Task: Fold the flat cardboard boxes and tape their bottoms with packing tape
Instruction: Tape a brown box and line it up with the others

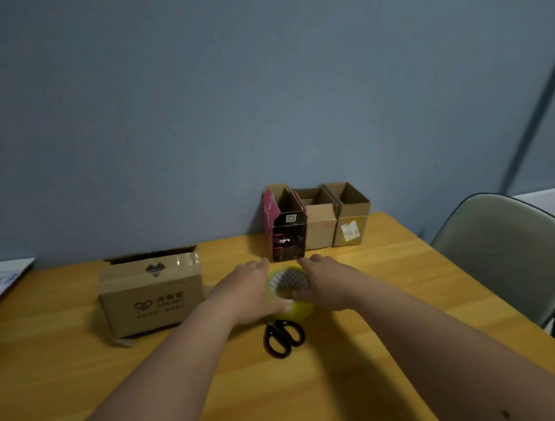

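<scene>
A yellow wooden table (385, 301) stands against a grey-blue wall (201, 102), a grey chair (507, 257) at right. At centre, the left hand (244, 291) and right hand (328, 284) both grip a glossy yellowish tape roll (295, 309), above black scissors (283, 335). A folded brown cardboard box (151, 295) sits centre-left.

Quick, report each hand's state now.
Left hand: gripping the packing tape roll.
Right hand: gripping the same roll, thumb in its core.
</scene>
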